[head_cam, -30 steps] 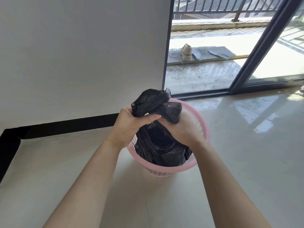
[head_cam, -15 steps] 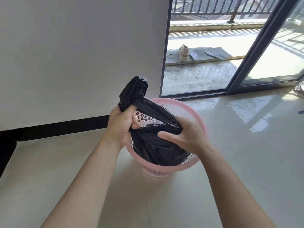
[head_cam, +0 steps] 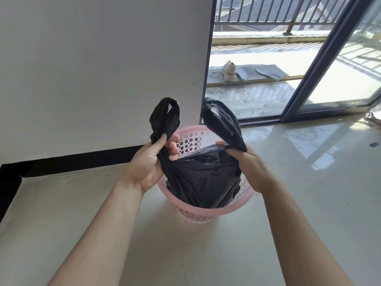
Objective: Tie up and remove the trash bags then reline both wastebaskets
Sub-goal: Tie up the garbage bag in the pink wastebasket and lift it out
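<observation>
A black trash bag (head_cam: 203,178) sits inside a pink perforated wastebasket (head_cam: 245,198) on the pale tiled floor. The bag's top is drawn up into two bunched ears. My left hand (head_cam: 148,162) pinches the left ear, which stands up above my fingers. On the other side my right hand (head_cam: 250,164) grips the right ear, which leans up and to the left. The two ears are held apart over the basket's mouth. The bag's contents are hidden. A second wastebasket is not in view.
A white wall with a black skirting (head_cam: 82,159) runs close behind the basket. A dark-framed sliding glass door (head_cam: 309,75) opens onto a balcony with a shoe (head_cam: 228,71) and insoles. A small crumpled item (head_cam: 373,118) lies on the floor at far right.
The bag's top was bunched between both hands, then my left hand pulled one part up. Now the hands have moved apart, each holding a separate ear.
</observation>
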A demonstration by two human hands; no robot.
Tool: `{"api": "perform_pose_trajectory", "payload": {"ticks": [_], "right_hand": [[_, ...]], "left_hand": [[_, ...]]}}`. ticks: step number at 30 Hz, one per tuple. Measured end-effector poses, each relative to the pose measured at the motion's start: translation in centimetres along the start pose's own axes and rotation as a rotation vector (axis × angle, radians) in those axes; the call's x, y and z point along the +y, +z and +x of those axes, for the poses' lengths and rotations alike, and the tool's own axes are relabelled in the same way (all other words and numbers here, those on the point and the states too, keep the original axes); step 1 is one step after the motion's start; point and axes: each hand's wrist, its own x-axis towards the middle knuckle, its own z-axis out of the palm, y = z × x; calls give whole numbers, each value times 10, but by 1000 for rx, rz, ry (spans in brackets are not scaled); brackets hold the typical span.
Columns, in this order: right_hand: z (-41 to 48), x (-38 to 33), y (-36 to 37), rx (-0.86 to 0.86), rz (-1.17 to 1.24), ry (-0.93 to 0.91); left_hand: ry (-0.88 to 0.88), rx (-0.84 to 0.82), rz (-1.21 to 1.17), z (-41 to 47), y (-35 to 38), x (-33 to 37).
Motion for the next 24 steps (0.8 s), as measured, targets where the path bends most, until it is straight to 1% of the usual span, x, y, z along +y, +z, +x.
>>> {"api": "perform_pose_trajectory", "payload": {"ticks": [1, 3, 5, 7, 8, 10, 11, 12, 13, 16, 18, 20, 22, 24], "right_hand": [[-1, -2, 0, 2, 84, 50], [-3, -8, -1, -45, 294, 136], [-8, -18, -2, -83, 468, 156], [-9, -24, 1, -30, 544, 115], [-7, -22, 2, 34, 513, 87], [1, -15, 7, 226, 320, 59], [4, -11, 9, 312, 181, 41], [6, -8, 10, 359, 26, 1], [6, -4, 10, 349, -123, -47], [3, 1, 11, 157, -497, -130], [2, 4, 14, 75, -711, -143], [0, 0, 20, 35, -905, -118], [-4, -5, 29, 1, -996, -142], [-10, -8, 39, -26, -1139, -255]], "left_hand": [[4, 29, -33, -1, 2, -1], [19, 72, -97, -2, 4, -2], [30, 69, -162, -3, 4, 0], [1, 39, -226, -3, 4, 4], [-29, 30, -241, -3, 4, 4], [-85, 8, -198, -5, 6, 4], [-92, -23, -143, -7, 9, 3], [-86, -56, -67, -9, 11, 2], [-86, -71, 17, -11, 11, 1], [-50, -192, 284, -15, 9, 2], [-54, -283, 451, -17, 8, 1], [-28, -336, 591, -21, 11, -2], [-1, -368, 645, -24, 16, -8], [-27, -321, 592, -27, 24, -10]]}}
